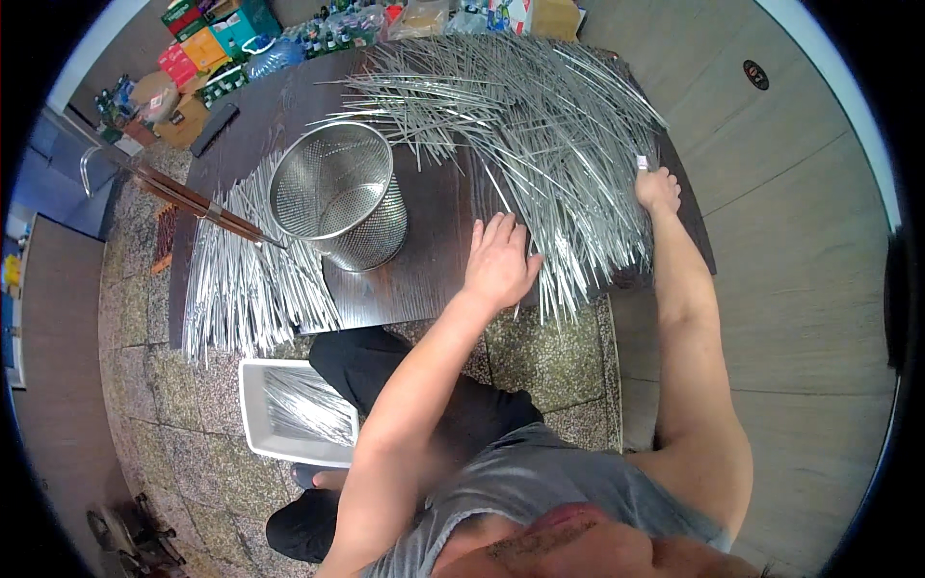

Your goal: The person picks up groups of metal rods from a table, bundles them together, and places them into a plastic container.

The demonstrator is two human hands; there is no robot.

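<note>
A large pile of thin silver metal skewers (568, 154) is spread over the right half of the dark wooden table (443, 207). My left hand (500, 262) lies at the pile's left edge, fingers stretched out, its thumb near the skewer ends. Along the right edge of the pile, my right hand (659, 191) is closed with its fingers curled. A small white piece (642, 164) shows at its fingertips; what it is, I cannot make out. A tall mesh metal basket (390, 226) stands left of my left hand. Beyond it lies another bunch of skewers (246, 289).
Below the table, a white plastic tub (252, 424) holds more skewers. Wooden-handled tongs or a similar tool (207, 207) reach over the left bunch. A dark flat object (215, 130) lies at the table's far left. Boxes and bottles (328, 34) crowd the back; a panelled wall (790, 193) borders the right.
</note>
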